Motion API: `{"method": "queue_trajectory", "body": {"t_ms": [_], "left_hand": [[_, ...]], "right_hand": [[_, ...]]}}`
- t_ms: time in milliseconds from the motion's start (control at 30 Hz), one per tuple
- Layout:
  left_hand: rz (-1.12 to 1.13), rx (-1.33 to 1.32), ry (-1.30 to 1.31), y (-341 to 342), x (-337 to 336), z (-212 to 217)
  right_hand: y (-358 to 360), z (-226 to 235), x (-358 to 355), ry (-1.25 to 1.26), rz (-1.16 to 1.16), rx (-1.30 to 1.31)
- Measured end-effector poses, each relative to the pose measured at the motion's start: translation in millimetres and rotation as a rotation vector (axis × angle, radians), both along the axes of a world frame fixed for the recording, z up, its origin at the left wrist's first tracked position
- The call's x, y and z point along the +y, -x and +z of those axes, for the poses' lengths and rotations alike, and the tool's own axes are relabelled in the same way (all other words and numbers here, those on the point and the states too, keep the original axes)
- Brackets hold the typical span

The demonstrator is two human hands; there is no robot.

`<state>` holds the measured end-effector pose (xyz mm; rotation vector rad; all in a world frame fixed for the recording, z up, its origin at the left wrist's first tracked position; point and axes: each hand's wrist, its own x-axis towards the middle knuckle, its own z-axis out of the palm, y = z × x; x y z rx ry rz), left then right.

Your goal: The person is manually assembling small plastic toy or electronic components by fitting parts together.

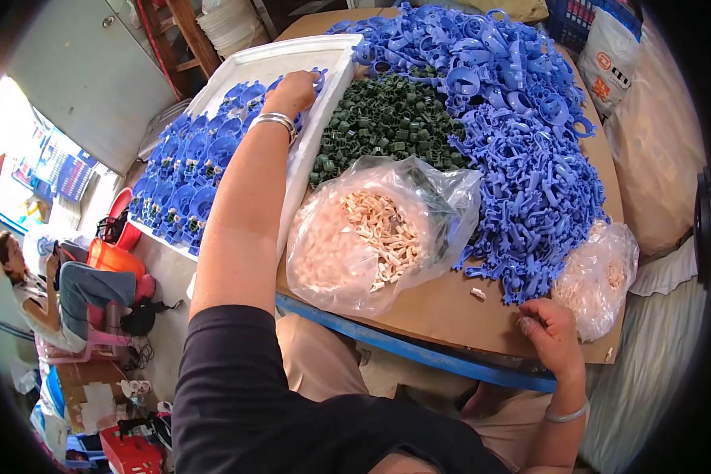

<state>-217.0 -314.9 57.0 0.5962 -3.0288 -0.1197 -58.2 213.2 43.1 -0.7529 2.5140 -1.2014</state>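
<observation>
- Cluttered workshop corner, seen from above: a brown worktop (450,304) with a blue front edge carries heaps of small plastic parts.
- Left hand (292,91) reaches far forward over a white tray (292,51); its grip is closed on a blue ring-shaped part (317,77) at the tray's far end, beside rows of matching blue parts (186,178).
- That part's ring faces roughly upward; its long axis cannot be made out, as the fingers cover most of it.
- Right hand (549,332) rests at the worktop's near edge, fingers curled; whether it holds anything, I cannot tell.
- Near it lie a big blue heap (521,150), a green heap (387,126), an open clear bag of cream pieces (371,229) and a smaller bag (596,280).
- Judged risks: the stretched forearm could brush the arranged rows and knock them askew; the tray overhangs the worktop's left side and could tip; the open bag could spill.
- Another person sits at far left on the floor (166,347).
</observation>
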Motion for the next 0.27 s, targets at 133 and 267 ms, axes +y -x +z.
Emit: {"method": "queue_trajectory", "body": {"t_ms": [133, 267], "left_hand": [[-0.070, 0.188, 0.094, -7, 2, 2], [-0.013, 0.143, -0.147, -14, 4, 31]], "right_hand": [[0, -2, 0, 0.020, -0.007, -0.041], [0, 1, 1, 0.005, -0.016, -0.062]]}}
